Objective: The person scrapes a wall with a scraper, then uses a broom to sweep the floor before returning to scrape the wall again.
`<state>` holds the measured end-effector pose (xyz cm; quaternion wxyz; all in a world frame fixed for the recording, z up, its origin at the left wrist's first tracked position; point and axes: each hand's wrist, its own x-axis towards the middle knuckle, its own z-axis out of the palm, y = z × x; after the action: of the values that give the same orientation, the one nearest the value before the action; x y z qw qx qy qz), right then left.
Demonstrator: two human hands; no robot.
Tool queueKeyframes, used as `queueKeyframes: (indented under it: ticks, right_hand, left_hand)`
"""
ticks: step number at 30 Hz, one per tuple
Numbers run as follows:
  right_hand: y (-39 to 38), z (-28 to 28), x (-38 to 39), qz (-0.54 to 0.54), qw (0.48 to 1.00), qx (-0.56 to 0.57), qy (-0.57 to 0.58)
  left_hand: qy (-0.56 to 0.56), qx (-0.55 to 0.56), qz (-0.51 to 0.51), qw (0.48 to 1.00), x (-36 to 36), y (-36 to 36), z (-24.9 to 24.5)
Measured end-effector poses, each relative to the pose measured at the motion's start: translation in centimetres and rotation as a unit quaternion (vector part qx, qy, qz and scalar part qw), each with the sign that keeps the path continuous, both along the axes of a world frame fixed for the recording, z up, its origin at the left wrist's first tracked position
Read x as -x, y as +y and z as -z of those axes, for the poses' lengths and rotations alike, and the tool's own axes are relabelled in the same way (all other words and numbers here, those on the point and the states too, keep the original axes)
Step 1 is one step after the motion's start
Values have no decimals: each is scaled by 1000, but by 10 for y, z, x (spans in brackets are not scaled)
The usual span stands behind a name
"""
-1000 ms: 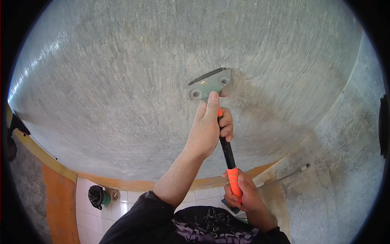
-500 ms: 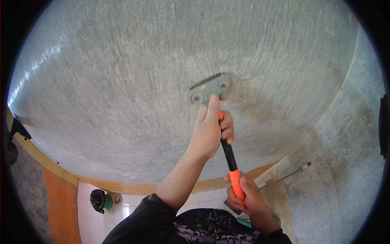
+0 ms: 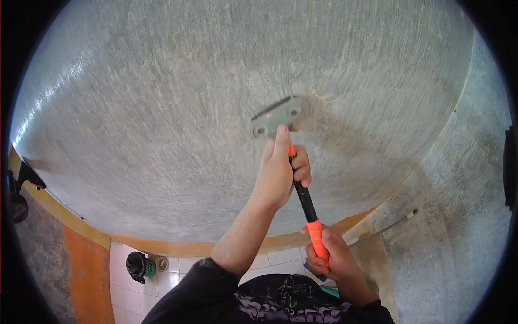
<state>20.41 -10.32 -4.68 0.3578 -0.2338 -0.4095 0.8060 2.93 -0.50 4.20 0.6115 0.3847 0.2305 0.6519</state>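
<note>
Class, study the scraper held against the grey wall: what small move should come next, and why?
Probably a short push of the scraper up along the wall, blade kept flat. The left hand presses a forefinger behind the blade, the right hand grips the orange end of the handle, and the blade already lies against the surface.

A washroom under repair (white floor tiles (image 3: 174, 265), bare grey plaster wall (image 3: 162, 108)).
</note>
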Motion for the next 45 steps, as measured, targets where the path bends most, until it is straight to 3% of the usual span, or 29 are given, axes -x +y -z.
queueKeyframes:
  ticks: [8, 9, 13, 17, 20, 25, 30, 34, 45]
  right_hand:
    - [23, -24, -2, 9, 999, -41, -5]
    - [18, -12, -2, 15, 1000, -25, -6]
    - [9, 62, -25, -13, 999, -6, 50]
    - [21, 75, -40, -32, 996, -1, 80]
    - [41, 49, -44, -58, 992, 11, 110]
    - [60, 38, -49, -66, 997, -8, 41]
    - [66, 96, -57, -116, 992, 31, -38]
    - [52, 105, -40, -166, 980, 48, -100]
    - [2, 106, 73, -236, 958, 5, -163]
  left_hand:
    - [-23, -47, -1, 999, -2, 13, -28]
    - [-21, -15, -2, 1000, -3, 14, -15]
    - [-95, 45, 173, 979, -6, 17, 79]
    - [-153, 3, 185, 971, -14, 11, 82]
    - [-147, -50, 186, 970, -16, 22, 58]
    - [-150, -45, 153, 976, -17, 25, 59]
    - [-131, 28, 38, 990, -16, -5, 127]
    - [-147, 38, 1, 988, 8, -38, 158]
    - [-176, 63, -128, 974, 114, -129, 166]
